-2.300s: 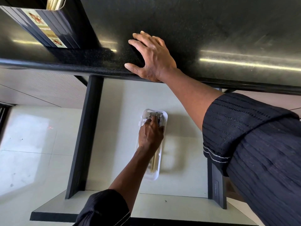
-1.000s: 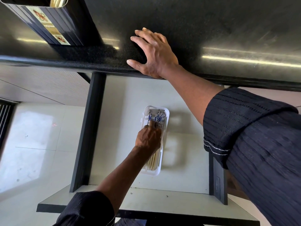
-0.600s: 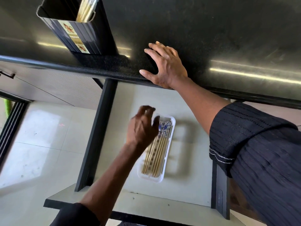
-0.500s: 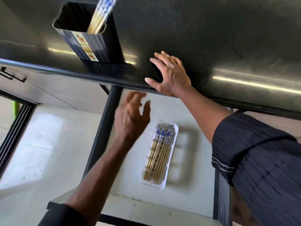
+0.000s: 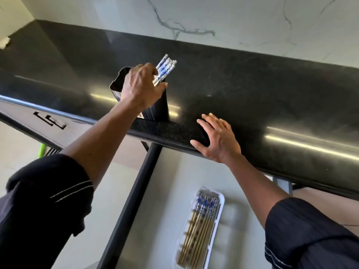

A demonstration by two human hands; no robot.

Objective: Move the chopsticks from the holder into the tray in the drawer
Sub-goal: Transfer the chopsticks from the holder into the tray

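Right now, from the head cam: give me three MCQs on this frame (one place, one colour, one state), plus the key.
1. Where does the white tray lie?
A) on a stove
B) in the open drawer
C) on the floor

2. What colour is the chopstick holder?
A) black
B) white
C) green

3. How is the right hand?
A) curled round the tray
B) clenched in a fist
C) flat, fingers straight, on the countertop edge

Key:
1 B: the tray sits on the drawer floor, below the counter edge.
2 A: its walls are black, like the counter.
3 C: the palm rests on the edge and holds nothing.
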